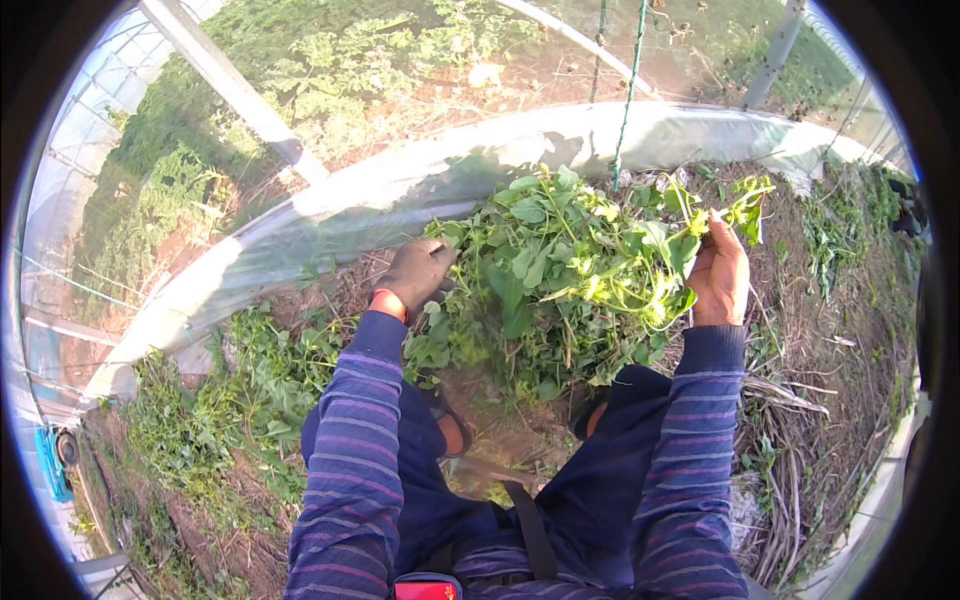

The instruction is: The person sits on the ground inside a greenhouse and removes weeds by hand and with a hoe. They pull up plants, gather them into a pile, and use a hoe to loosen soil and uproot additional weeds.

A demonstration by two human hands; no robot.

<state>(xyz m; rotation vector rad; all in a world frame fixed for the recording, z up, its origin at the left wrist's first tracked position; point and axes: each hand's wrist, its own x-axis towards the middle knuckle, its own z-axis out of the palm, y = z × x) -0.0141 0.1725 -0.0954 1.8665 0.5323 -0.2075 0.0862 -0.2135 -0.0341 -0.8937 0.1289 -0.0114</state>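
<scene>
A big heap of leafy green vines point(529, 262) lies on the ground before me, between and beyond my feet. My right hand point(718, 277) is bare and pinches vine stems with spiky yellow-green burs point(660, 296) at the heap's right side. A sprig with leaves point(750, 210) sticks out past its fingertips. At the left edge of the heap, my left hand point(415, 276) wears a dark work glove, its fingers curled around vine growth. Leaves partly hide those fingertips.
Clear plastic sheeting point(352, 199) curves along the far side, with a metal pole point(232, 90) and a green rope point(630, 90) by it. More cut vines point(277, 360) lie left. Dry stalks point(787, 495) lie right. A blue vehicle point(54, 465) stands at far left.
</scene>
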